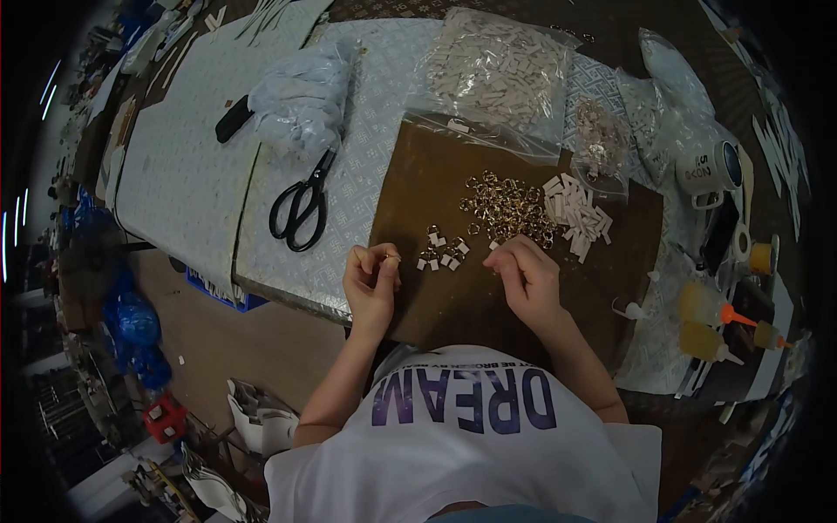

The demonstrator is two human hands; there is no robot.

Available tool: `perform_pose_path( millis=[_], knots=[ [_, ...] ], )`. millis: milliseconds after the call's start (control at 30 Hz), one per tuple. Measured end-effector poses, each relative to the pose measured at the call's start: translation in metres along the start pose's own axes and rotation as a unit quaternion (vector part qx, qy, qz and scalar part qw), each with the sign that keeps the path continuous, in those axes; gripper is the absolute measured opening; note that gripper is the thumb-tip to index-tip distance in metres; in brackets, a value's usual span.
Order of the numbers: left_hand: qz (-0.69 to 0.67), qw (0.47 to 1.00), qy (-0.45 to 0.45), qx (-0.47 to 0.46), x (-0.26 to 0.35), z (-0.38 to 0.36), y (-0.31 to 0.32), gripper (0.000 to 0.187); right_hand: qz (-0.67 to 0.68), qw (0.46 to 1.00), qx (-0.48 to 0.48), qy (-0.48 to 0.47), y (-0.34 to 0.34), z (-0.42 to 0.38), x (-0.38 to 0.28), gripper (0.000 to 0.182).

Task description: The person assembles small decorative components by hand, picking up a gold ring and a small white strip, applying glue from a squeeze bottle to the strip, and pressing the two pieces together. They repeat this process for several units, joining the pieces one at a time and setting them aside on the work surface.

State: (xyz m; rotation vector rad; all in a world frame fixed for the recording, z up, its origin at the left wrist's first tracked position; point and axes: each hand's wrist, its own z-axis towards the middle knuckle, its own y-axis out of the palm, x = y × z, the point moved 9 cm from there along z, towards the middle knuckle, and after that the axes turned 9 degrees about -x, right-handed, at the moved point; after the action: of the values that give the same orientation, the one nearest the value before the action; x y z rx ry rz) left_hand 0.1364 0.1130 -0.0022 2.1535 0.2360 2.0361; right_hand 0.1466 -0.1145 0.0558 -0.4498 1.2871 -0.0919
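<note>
On a brown board (418,192) lies a pile of gold metal rings (507,207), with a heap of small white strips (577,213) touching its right side. Several rings with white tabs (443,253) lie between my hands. My left hand (373,283) is at the board's left edge, its thumb and index finger pinched on a small gold ring (393,256). Just below the ring pile is my right hand (526,275), fingers curled together; a small white piece (494,245) shows at its fingertips, and whether it is gripped is unclear.
Black scissors (301,209) lie left of the board beside a plastic-wrapped bundle (301,100). A clear bag of white pieces (497,70) is behind the board. To the right are a white mug (702,170), a tape roll (741,242) and glue bottles (700,305).
</note>
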Motion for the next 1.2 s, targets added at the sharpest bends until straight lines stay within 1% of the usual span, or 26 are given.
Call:
perform_pose_path(
  millis=[67, 167, 267, 300, 367, 400, 500, 600, 700, 733, 833, 867, 967, 1000, 1067, 1100, 1167, 1200],
  knots=[
    [0.005, 1.000, 0.001, -0.002, 0.000, -0.002, 0.002, 0.030, 0.002, 1.000, 0.005, 0.009, -0.001, 0.002, -0.003, 0.007],
    [0.033, 0.999, 0.011, 0.000, 0.001, -0.002, 0.005, 0.030, 0.015, 0.999, -0.019, 0.030, 0.010, 0.003, 0.003, 0.021],
    [0.046, 0.999, 0.027, 0.003, 0.003, -0.003, 0.006, 0.030, 0.000, 0.997, -0.074, 0.027, 0.034, 0.001, -0.005, 0.036],
    [0.055, 0.998, 0.029, -0.001, 0.004, -0.004, 0.007, 0.029, -0.023, 0.990, -0.131, 0.038, 0.047, -0.003, 0.001, 0.047],
    [0.066, 0.997, 0.035, -0.005, 0.006, -0.004, 0.010, 0.029, -0.068, 0.987, -0.142, -0.030, 0.057, 0.000, -0.008, 0.051],
    [0.055, 0.998, 0.036, -0.010, 0.006, -0.004, 0.011, 0.028, -0.090, 0.981, -0.164, -0.049, 0.061, 0.001, -0.011, 0.054],
    [0.029, 0.999, 0.039, -0.016, 0.005, -0.004, 0.010, 0.026, -0.138, 0.979, -0.143, -0.050, 0.069, 0.008, -0.013, 0.056],
    [0.024, 0.999, 0.040, -0.025, 0.005, -0.005, 0.008, 0.026, -0.176, 0.972, -0.146, -0.058, 0.080, 0.015, -0.017, 0.062],
    [0.017, 0.998, 0.045, -0.032, 0.005, -0.004, 0.009, 0.026, -0.194, 0.959, -0.190, -0.082, 0.097, 0.015, -0.020, 0.062],
    [0.020, 0.998, 0.046, -0.028, 0.007, -0.004, 0.009, 0.027, -0.167, 0.959, -0.216, -0.080, 0.100, 0.013, -0.021, 0.060],
    [0.016, 0.999, 0.041, -0.013, 0.006, -0.004, 0.006, 0.027, -0.099, 0.973, -0.200, -0.062, 0.093, 0.011, -0.018, 0.057],
    [0.018, 0.999, 0.037, -0.010, 0.006, -0.004, 0.006, 0.027, -0.081, 0.981, -0.171, -0.046, 0.084, 0.013, -0.014, 0.055],
    [0.020, 0.999, 0.032, -0.006, 0.005, -0.004, 0.007, 0.027, -0.075, 0.985, -0.153, 0.015, 0.069, 0.020, 0.002, 0.053],
    [0.023, 0.999, 0.030, -0.007, 0.005, -0.005, 0.006, 0.027, -0.079, 0.987, -0.139, 0.024, 0.063, 0.022, 0.005, 0.049],
    [0.035, 0.999, 0.030, -0.006, 0.005, -0.004, 0.007, 0.027, -0.008, 0.992, -0.122, 0.027, 0.057, 0.022, 0.007, 0.044],
    [0.045, 0.999, 0.028, -0.007, 0.005, -0.005, 0.008, 0.027, -0.032, 0.995, -0.090, -0.003, 0.051, 0.021, 0.003, 0.036],
    [0.054, 0.998, 0.024, -0.005, 0.005, -0.005, 0.009, 0.027, 0.026, 0.996, -0.086, -0.011, 0.048, 0.017, 0.002, 0.029],
    [0.062, 0.998, 0.025, -0.005, 0.004, -0.005, 0.009, 0.027, 0.040, 0.997, -0.063, -0.016, 0.047, 0.015, -0.001, 0.025]
  ],
)
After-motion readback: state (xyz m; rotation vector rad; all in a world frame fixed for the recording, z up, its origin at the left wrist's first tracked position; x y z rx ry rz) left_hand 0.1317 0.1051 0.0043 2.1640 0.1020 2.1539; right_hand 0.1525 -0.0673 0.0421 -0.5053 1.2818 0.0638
